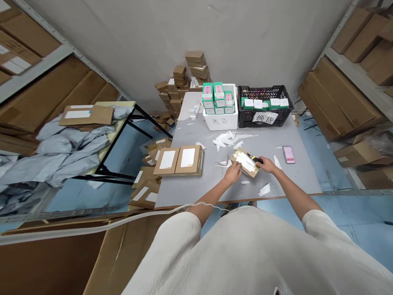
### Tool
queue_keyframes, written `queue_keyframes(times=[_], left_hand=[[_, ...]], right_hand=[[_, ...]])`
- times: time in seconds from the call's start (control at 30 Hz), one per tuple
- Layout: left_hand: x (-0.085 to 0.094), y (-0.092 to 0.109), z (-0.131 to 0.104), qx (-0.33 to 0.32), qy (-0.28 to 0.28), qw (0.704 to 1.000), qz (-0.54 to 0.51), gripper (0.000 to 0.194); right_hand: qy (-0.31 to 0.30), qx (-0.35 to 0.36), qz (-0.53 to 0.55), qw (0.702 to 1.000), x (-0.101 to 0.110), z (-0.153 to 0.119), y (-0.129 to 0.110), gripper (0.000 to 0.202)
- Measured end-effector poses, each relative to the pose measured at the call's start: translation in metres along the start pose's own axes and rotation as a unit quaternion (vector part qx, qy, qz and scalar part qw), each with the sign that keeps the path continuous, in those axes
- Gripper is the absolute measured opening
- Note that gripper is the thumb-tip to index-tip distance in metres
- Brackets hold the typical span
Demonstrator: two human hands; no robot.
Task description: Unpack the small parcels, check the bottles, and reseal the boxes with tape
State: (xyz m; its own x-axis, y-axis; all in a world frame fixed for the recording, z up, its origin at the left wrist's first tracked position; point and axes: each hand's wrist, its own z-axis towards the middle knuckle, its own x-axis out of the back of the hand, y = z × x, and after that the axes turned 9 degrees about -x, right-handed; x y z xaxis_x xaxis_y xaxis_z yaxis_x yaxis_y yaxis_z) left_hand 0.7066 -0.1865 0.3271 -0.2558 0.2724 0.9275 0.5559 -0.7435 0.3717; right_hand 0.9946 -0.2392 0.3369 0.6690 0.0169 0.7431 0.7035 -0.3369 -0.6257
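In front of me a small cardboard box (245,160) with a white label lies at an angle on the grey table (215,184). My left hand (233,172) grips its near left edge, fingers on the box. A black and yellow utility knife (255,158) is held in my right hand (267,164), its tip over the label near the box's upper right side. Scraps of white paper (223,139) lie beyond the box, and another scrap (264,189) lies nearer the table's front edge.
Two labelled cardboard boxes (188,159) sit to the left. Behind stand a white bin (221,121) of green boxes and a black crate (245,119). A phone (288,155) lies right. Grey parcels (70,143) cover a side table; a white cable (123,224) crosses the view.
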Motion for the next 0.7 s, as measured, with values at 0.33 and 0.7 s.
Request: queue_keyframes(times=[0.33,0.7], left_hand=[[0.009,0.024,0.050,0.068,-0.056,0.996,0.023,0.081],[-0.002,0.049,0.062,0.000,-0.164,0.984,0.071,0.114]], right_hand=[[-0.067,-0.077,0.228,0.968,-0.040,-0.038,-0.002,0.032],[0.078,-0.106,0.212,0.968,-0.009,-0.027,0.029,0.034]])
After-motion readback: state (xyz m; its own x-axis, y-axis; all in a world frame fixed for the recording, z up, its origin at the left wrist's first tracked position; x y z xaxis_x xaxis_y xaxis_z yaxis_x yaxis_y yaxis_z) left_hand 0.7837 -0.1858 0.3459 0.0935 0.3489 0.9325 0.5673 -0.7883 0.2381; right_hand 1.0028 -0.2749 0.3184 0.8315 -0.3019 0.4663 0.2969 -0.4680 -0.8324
